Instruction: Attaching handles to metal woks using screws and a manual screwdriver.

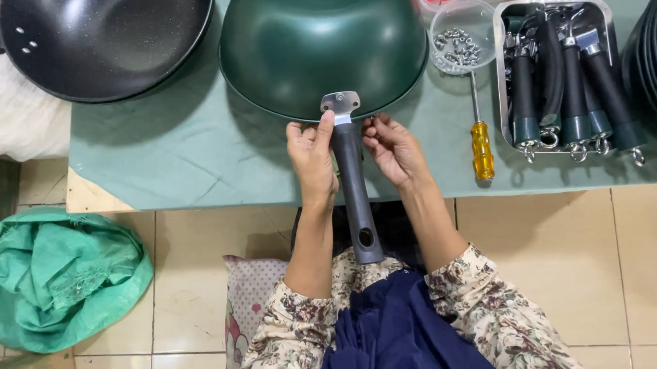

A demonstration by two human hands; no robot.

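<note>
An upturned green metal wok (323, 40) lay on the cloth-covered desk (177, 149); a yellow-handled screwdriver (482, 145) lay to its right, a metal tray of dark handles (562, 80) beyond.

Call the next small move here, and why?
Probably reach the right hand to the screwdriver. Both hands hold the handle with its metal bracket against the upturned green pan; the left hand can steady it, and the screwdriver lies just right, below the bowl of screws.

- The left hand (312, 158) and right hand (393, 150) hold a dark handle (356, 198) against the metal bracket (340, 104) of an upturned green wok (323, 40).
- On the desk (177, 149), a yellow screwdriver (482, 145) lies just beside a tray of handles (562, 80).
</note>
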